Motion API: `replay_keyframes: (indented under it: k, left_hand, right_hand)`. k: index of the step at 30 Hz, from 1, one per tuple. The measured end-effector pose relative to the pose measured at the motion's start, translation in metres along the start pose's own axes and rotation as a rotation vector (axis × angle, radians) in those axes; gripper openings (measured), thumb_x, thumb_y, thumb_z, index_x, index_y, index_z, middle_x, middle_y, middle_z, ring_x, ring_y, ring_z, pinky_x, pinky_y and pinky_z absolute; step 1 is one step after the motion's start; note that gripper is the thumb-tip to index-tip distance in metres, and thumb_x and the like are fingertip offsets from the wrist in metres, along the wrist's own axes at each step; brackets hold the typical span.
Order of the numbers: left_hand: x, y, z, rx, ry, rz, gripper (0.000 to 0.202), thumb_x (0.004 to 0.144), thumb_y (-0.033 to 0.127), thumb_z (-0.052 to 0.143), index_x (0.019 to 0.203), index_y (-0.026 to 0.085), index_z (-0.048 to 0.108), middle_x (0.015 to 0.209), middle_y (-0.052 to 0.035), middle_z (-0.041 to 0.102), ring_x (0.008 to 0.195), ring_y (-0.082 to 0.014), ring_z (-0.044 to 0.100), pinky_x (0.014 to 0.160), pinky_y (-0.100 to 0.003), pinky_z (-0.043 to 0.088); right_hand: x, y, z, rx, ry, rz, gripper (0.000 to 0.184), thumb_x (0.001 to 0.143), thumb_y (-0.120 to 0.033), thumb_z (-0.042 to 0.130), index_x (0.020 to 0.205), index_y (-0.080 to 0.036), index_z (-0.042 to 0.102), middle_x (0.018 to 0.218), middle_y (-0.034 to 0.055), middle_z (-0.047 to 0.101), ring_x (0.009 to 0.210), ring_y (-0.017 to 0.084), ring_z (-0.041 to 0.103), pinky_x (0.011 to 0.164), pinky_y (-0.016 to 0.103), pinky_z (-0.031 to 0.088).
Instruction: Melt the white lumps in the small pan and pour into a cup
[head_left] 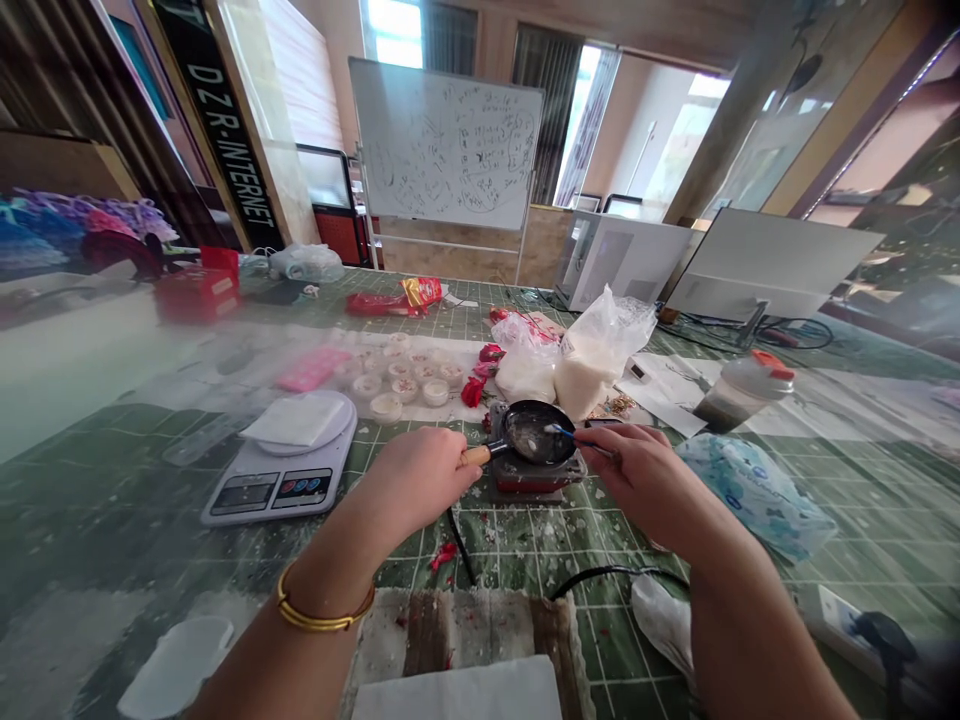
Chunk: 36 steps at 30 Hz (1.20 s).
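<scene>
Now the left hand (420,478) is clamped on the wooden handle of a small black pan (538,432) atop a mini stove (534,477); at three o'clock, the right hand (637,472) pinches a thin stirring stick (564,432) into it.

Bare forearms, gold bangle (324,612)

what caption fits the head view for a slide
Left hand grips small black pan's handle while right hand stirs with blue stick.
</scene>
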<state>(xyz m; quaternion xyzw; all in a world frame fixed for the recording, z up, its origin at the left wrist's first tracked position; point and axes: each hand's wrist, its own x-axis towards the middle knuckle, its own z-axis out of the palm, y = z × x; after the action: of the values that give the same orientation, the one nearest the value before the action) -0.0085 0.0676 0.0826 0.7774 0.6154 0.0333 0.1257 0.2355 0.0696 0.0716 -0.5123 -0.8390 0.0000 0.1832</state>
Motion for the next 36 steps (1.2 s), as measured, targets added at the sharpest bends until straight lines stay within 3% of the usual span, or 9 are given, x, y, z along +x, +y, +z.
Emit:
replay_keyframes:
  k: [5, 10, 15, 20, 25, 30, 36]
  left_hand:
    - [0.0009, -0.0003, 0.0005, -0.001, 0.001, -0.008, 0.028, 0.082, 0.04, 0.044, 0.068, 0.018, 0.056, 0.065, -0.0038, 0.061, 0.056, -0.0161, 0.054, 0.049, -0.027, 0.028]
    - [0.0011, -0.0007, 0.0016, 0.003, 0.012, 0.003, 0.028, 0.082, 0.039, 0.044, 0.067, 0.019, 0.056, 0.065, -0.0034, 0.061, 0.056, -0.0173, 0.053, 0.049, -0.027, 0.028]
    - [0.0012, -0.0009, 0.0019, 0.002, 0.007, -0.005, 0.027, 0.081, 0.039, 0.044, 0.067, 0.019, 0.055, 0.064, -0.0034, 0.06, 0.056, -0.0172, 0.052, 0.049, -0.027, 0.027]
    - [-0.0001, -0.001, 0.0008, -0.015, 0.007, 0.003, 0.028, 0.082, 0.04, 0.042, 0.067, 0.019, 0.055, 0.064, -0.0035, 0.059, 0.056, -0.0169, 0.051, 0.05, -0.028, 0.027]
    - [0.0012, -0.0013, 0.0, -0.01, 0.013, -0.004, 0.027, 0.081, 0.039, 0.043, 0.065, 0.019, 0.053, 0.064, -0.0031, 0.06, 0.055, -0.0167, 0.051, 0.048, -0.027, 0.024]
    - [-0.0001, 0.0001, -0.0008, -0.013, 0.01, -0.007, 0.028, 0.081, 0.038, 0.043, 0.061, 0.019, 0.048, 0.06, -0.0017, 0.057, 0.052, -0.0146, 0.049, 0.047, -0.027, 0.023]
    - [0.0005, -0.0005, 0.0013, -0.012, 0.014, -0.018, 0.028, 0.08, 0.039, 0.045, 0.061, 0.019, 0.048, 0.06, -0.0012, 0.057, 0.052, -0.0139, 0.048, 0.047, -0.027, 0.022]
  right_hand:
    - [-0.0022, -0.0002, -0.0003, 0.061, -0.03, -0.122, 0.028, 0.09, -0.029, 0.041, 0.109, -0.025, 0.061, 0.102, 0.0056, 0.067, 0.102, 0.021, 0.058, 0.089, 0.038, 0.043]
    - [-0.001, 0.0008, 0.002, 0.006, 0.01, 0.0, 0.027, 0.09, -0.029, 0.042, 0.105, -0.023, 0.064, 0.098, 0.0062, 0.069, 0.1, 0.023, 0.059, 0.091, 0.045, 0.041]
    - [-0.0022, -0.0015, 0.0013, 0.081, -0.049, -0.095, 0.028, 0.091, -0.031, 0.041, 0.109, -0.027, 0.061, 0.105, 0.0043, 0.066, 0.104, 0.02, 0.056, 0.091, 0.038, 0.042]
    - [0.0002, -0.0003, 0.0007, 0.01, -0.012, 0.028, 0.027, 0.09, -0.03, 0.041, 0.104, -0.023, 0.063, 0.099, 0.0057, 0.068, 0.101, 0.023, 0.058, 0.092, 0.044, 0.039]
    - [-0.0016, -0.0035, 0.0008, 0.075, -0.052, -0.077, 0.027, 0.091, -0.03, 0.04, 0.108, -0.026, 0.061, 0.103, 0.0031, 0.067, 0.103, 0.019, 0.056, 0.092, 0.038, 0.039]
    - [0.0001, -0.0008, 0.002, 0.008, -0.019, 0.049, 0.027, 0.091, -0.03, 0.041, 0.105, -0.022, 0.063, 0.099, 0.0053, 0.068, 0.1, 0.022, 0.057, 0.093, 0.043, 0.037]
    - [-0.0022, -0.0034, 0.002, 0.057, -0.043, -0.059, 0.028, 0.091, -0.029, 0.04, 0.109, -0.023, 0.061, 0.102, 0.0041, 0.067, 0.103, 0.02, 0.056, 0.094, 0.04, 0.036]
